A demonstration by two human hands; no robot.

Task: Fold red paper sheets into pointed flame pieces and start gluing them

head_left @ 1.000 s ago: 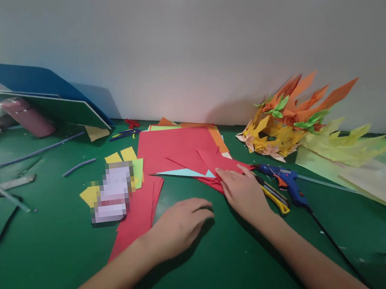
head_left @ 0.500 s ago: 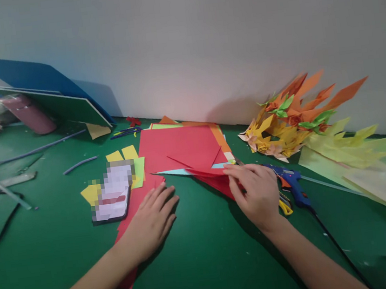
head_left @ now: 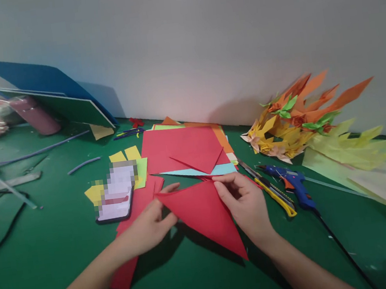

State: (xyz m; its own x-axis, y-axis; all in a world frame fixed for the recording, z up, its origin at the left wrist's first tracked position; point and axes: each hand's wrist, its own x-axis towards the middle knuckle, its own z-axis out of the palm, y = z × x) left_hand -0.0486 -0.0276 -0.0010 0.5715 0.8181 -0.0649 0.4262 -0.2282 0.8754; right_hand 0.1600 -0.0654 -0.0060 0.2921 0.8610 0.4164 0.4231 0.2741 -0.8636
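A folded sheet of red paper [head_left: 203, 211], triangular in outline, is held above the table between my hands, one point hanging toward me. My right hand [head_left: 245, 201] pinches its upper right edge between thumb and fingers. At its left corner my left hand [head_left: 153, 224] grips it, with some fingers passing behind the paper. Beyond it lies a stack of coloured sheets topped by a red sheet [head_left: 182, 143], with a pointed red piece [head_left: 204, 159] resting on that. Red paper strips [head_left: 124, 270] lie beneath my left forearm.
A phone [head_left: 116, 191] lies left, on yellow and green paper pieces. To the right are a yellow utility knife [head_left: 277, 197], a blue glue gun [head_left: 298, 187] with its cord, and an orange and yellow paper craft [head_left: 291, 118]. A pink bottle [head_left: 36, 115] stands beside leaning boards [head_left: 64, 101].
The red paper has swung round toward me and its broad face now shows. My left hand, flat on the table before, has come up and taken its left corner.
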